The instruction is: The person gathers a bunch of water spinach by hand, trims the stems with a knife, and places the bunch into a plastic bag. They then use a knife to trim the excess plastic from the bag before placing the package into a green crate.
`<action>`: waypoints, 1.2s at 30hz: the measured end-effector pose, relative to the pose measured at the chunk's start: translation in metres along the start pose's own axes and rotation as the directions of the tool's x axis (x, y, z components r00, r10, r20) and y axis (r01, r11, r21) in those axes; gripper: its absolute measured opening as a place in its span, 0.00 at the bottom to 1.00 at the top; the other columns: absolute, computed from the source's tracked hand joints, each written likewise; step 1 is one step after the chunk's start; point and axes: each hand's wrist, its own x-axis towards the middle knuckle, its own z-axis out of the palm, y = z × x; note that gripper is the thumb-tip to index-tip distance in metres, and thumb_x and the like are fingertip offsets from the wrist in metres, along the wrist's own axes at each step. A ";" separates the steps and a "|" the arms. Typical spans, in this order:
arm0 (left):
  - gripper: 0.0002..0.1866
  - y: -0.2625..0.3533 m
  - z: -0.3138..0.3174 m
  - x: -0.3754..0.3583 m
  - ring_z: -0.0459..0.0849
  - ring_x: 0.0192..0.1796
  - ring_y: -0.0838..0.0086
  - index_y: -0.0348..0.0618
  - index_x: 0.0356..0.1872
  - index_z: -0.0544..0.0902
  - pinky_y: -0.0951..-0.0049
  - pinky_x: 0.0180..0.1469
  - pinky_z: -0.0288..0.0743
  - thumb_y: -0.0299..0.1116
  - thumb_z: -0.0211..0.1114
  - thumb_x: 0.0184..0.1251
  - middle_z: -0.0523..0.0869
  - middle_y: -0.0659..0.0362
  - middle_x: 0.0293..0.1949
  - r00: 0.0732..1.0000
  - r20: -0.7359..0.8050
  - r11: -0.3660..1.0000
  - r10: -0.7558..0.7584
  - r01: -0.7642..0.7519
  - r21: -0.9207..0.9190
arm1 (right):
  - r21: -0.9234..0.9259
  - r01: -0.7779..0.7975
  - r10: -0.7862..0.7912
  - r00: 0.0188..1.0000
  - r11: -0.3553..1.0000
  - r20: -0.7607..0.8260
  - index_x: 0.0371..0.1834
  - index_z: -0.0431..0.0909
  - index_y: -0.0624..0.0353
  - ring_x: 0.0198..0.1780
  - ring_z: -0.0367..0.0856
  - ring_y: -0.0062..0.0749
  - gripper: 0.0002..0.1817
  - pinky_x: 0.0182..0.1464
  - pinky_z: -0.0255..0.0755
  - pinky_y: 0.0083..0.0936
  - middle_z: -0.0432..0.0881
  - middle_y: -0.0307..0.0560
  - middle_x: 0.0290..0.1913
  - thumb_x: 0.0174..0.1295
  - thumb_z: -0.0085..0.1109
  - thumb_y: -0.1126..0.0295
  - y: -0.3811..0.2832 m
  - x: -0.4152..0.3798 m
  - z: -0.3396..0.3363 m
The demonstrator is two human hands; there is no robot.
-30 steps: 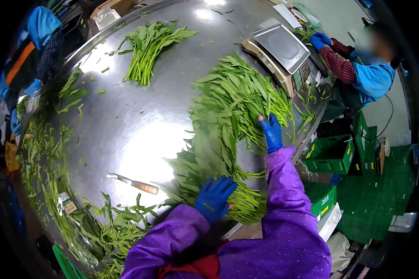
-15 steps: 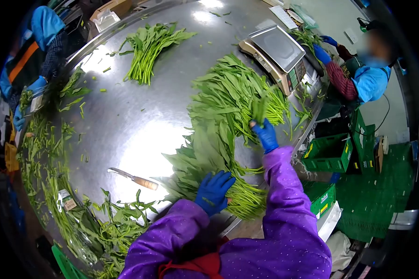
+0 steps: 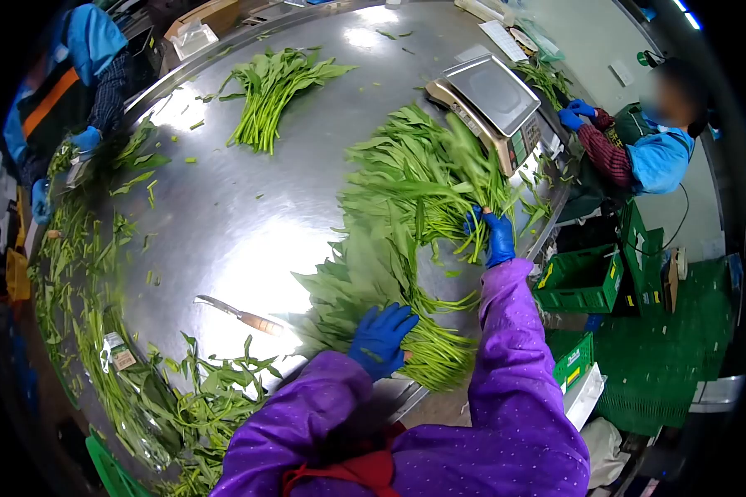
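Note:
My left hand [image 3: 381, 341], in a blue glove, holds a bunch of water spinach [image 3: 435, 352] at the table's near edge, its fingers over the leaves and its thumb by the stems. In my right hand [image 3: 497, 238], also gloved in blue, are the stems of some water spinach [image 3: 474, 217], fingers closed around them. Those stalks lie against a larger pile of water spinach [image 3: 398, 170], so where the held ones end is hard to tell. A knife [image 3: 244, 316] with a wooden handle lies left of my left hand.
A scale [image 3: 489, 95] stands beyond the pile. Another bunch [image 3: 261, 99] lies at the far side of the metal table [image 3: 224, 182]. Loose stalks [image 3: 99, 290] line the left edge. Green crates [image 3: 580, 277] stand at right. Two co-workers handle greens across the table.
My right hand has moved slightly away from me and to the right, and its fingers are now around stems at the pile's edge. My left hand stays on its bunch.

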 end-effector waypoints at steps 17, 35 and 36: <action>0.38 0.016 -0.042 0.004 0.63 0.65 0.69 0.43 0.66 0.57 0.67 0.64 0.55 0.32 0.65 0.55 0.67 0.55 0.63 0.957 0.012 0.578 -0.290 0.185 -0.795 | 0.123 -0.012 -0.030 0.941 0.992 0.337 0.43 0.72 0.54 0.30 0.76 0.27 0.12 0.28 0.69 0.22 0.79 0.47 0.36 0.60 0.50 0.60 -0.018 -0.114 0.062; 0.17 0.013 -0.153 -0.211 0.73 0.48 0.79 0.37 0.52 0.75 0.77 0.49 0.69 0.37 0.52 0.68 0.79 0.63 0.48 0.558 -0.612 0.714 -0.561 -0.048 -0.699 | -0.188 0.503 -0.021 0.381 0.843 0.924 0.51 0.71 0.62 0.53 0.72 0.29 0.20 0.53 0.67 0.24 0.75 0.45 0.49 0.54 0.62 0.73 0.025 -0.291 0.257; 0.19 0.015 -0.159 -0.230 0.73 0.47 0.79 0.37 0.54 0.73 0.78 0.48 0.69 0.38 0.52 0.69 0.79 0.61 0.48 0.562 -0.589 0.607 -0.581 -0.182 -0.773 | -0.186 0.556 -0.036 0.364 0.810 0.931 0.50 0.72 0.63 0.52 0.73 0.29 0.18 0.53 0.66 0.24 0.77 0.46 0.48 0.55 0.61 0.72 0.025 -0.297 0.261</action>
